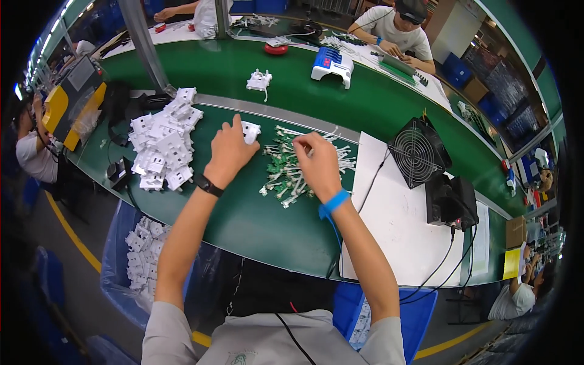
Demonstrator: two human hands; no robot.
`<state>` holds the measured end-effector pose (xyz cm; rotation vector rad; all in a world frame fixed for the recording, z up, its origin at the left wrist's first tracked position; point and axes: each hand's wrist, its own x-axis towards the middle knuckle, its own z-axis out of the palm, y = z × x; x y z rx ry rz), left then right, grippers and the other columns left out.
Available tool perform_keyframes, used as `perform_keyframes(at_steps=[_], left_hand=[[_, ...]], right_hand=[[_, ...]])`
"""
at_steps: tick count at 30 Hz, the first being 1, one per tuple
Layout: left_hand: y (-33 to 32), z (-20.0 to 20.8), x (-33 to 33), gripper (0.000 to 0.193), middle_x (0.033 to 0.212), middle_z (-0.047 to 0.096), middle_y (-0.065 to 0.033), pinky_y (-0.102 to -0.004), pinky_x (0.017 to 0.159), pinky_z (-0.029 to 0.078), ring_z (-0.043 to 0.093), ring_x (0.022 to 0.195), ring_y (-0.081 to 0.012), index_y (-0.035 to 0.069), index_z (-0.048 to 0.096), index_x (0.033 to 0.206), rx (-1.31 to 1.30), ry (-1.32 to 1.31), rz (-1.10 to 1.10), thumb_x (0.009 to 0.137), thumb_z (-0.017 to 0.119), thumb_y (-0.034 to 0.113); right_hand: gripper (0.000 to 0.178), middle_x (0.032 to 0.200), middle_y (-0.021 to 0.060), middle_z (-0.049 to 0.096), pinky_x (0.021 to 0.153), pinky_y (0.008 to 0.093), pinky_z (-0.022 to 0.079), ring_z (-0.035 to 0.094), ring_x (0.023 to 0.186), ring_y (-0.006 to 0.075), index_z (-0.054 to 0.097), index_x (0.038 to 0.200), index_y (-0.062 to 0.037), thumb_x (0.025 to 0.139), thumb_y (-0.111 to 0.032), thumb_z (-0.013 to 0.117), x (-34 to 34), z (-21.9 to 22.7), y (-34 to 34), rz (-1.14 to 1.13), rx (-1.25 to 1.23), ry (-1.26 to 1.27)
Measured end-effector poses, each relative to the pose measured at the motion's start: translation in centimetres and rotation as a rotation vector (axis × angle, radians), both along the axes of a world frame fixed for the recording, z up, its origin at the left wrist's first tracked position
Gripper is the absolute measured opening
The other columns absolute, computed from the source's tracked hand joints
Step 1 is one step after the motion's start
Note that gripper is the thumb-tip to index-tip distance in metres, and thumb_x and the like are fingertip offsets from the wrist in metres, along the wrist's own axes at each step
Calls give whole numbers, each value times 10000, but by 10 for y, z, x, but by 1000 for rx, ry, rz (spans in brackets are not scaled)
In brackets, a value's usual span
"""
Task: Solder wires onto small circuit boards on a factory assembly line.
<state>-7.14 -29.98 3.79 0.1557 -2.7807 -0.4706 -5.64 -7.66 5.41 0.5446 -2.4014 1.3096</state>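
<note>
On the green bench, my left hand [230, 155] has its thumb and fingers around a small white plastic housing [250, 131]. My right hand [319, 164] is over the right part of a heap of small green circuit boards with white wire leads [281, 167]. Its thumb and fingertips are drawn together in a pinch, and whatever is between them is too small to make out. A blue band with a cord circles my right wrist. Left of my left hand lies a tall heap of white plastic housings [164, 143].
A black fan [418, 153] and a black power box [451, 201] with cables stand on a white sheet [380, 237] at right. One wired housing [259, 80] sits on the green conveyor [213, 70]. Below left is a lined bin [118, 267] of housings. Another person [398, 33] works opposite.
</note>
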Motion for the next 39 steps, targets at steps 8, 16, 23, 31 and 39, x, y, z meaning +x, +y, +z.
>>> perform_keyframes(at_steps=[8, 16, 23, 31, 39], left_hand=[[-9, 32, 38, 516, 1224, 694, -159, -341, 874, 564, 699, 1040, -224, -24, 459, 1451, 1045, -85, -472, 973, 564, 140], [11, 43, 55, 381, 1194, 706, -166, -331, 861, 579, 716, 988, -215, -20, 499, 1358, 1382, -217, -606, 1026, 361, 109], [44, 58, 68, 235, 958, 720, -94, -297, 695, 543, 680, 801, -153, 0, 579, 1161, 1267, -178, -669, 951, 490, 58], [70, 54, 72, 267, 808, 686, -103, -337, 663, 496, 610, 696, -161, 3, 623, 1054, 866, -33, -630, 861, 681, 178], [93, 52, 76, 250, 778, 710, -113, -347, 637, 501, 642, 650, -193, -5, 637, 1047, 875, -8, -688, 910, 688, 198]], right_hand=[[101, 915, 192, 710, 831, 470, 564, 687, 919, 353, 757, 839, -21, 821, -120, 747, -43, -20, -13, -165, 388, -157], [65, 880, 117, 652, 754, 340, 516, 655, 809, 238, 707, 913, 32, 881, -23, 721, 10, 54, 9, -132, -298, 249], [95, 897, 120, 620, 755, 369, 515, 632, 830, 266, 727, 908, 21, 877, -67, 707, 44, 90, 35, 204, 19, 59], [116, 867, 121, 630, 757, 381, 522, 645, 812, 268, 727, 886, 28, 873, -84, 701, 58, 94, 57, 171, 176, -50], [116, 894, 126, 662, 722, 393, 530, 671, 790, 289, 713, 900, 5, 878, -108, 702, 67, 74, 56, 48, 25, -45]])
